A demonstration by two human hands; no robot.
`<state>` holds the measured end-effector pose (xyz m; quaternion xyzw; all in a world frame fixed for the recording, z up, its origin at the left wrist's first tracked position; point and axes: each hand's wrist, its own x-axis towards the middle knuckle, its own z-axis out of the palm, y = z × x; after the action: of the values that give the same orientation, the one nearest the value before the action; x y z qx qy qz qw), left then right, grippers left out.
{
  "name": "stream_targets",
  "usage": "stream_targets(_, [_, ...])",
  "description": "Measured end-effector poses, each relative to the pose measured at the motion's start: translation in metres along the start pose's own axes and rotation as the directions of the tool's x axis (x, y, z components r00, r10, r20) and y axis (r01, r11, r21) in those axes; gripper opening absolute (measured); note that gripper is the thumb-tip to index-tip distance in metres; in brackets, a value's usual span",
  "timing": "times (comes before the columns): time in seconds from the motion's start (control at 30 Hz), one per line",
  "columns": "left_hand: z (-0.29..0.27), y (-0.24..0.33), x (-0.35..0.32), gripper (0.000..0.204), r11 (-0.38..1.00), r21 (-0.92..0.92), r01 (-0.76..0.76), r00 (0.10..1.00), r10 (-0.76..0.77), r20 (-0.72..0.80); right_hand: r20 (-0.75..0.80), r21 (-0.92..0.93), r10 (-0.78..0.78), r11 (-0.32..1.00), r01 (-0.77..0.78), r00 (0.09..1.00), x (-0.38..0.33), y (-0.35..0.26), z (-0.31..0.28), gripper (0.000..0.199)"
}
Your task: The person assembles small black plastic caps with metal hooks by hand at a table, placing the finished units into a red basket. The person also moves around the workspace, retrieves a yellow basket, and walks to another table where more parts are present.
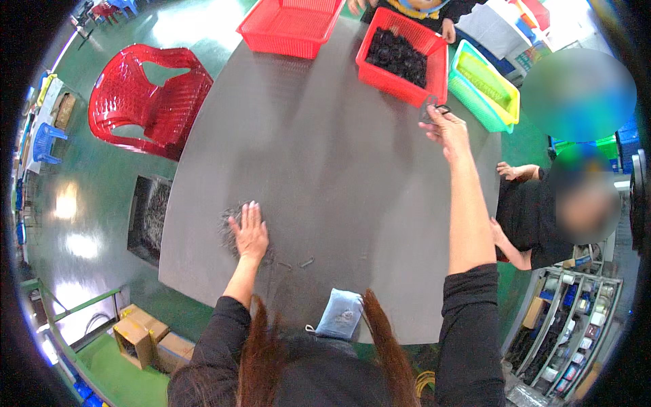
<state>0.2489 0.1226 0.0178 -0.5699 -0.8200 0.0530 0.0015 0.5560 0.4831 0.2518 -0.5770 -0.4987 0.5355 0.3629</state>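
My left hand (pixel 251 237) lies flat on the grey table (pixel 325 163), fingers stretched out, at the edge of a small heap of thin dark scraps (pixel 228 224). Two small dark slivers (pixel 306 262) lie just right of that hand. My right arm reaches far forward, and my right hand (pixel 449 132) pinches a small black part (pixel 430 108) whose exact kind is too small to make out. The part is beside the near corner of a red basket (pixel 388 83), which holds many black pieces (pixel 397 57).
Another red basket (pixel 281 46) stands at the far edge, and green and yellow baskets (pixel 468 95) at the far right. A light blue pouch (pixel 341 313) lies near me. People sit at the far and right sides. A red chair (pixel 149 102) is left.
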Motion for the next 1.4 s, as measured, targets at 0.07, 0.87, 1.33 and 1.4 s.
stream_targets(0.07, [0.007,-0.025,-0.007,0.057,1.0,0.021,0.011,1.0,-0.011,-0.02,0.013,0.0,-0.002,1.0,0.002,1.0,0.01,-0.012,0.017,0.025])
stream_targets(0.87, [0.001,0.062,-0.076,0.057,0.781,-0.083,-0.619,0.775,0.589,-0.232,-0.128,-0.786,-0.308,0.611,0.093,0.943,0.093,-0.042,0.036,0.081])
stream_targets(1.33, [0.013,-0.148,-0.016,0.053,0.984,-0.011,0.178,0.98,-0.178,-0.083,-0.012,-0.701,-0.027,0.713,0.011,1.0,-0.159,0.022,-0.008,0.037])
stream_targets(1.4, [0.016,-0.184,-0.018,0.053,0.983,0.011,0.186,0.978,-0.184,-0.094,-0.012,-0.681,0.034,0.732,-0.033,0.999,-0.186,0.039,-0.013,0.037])
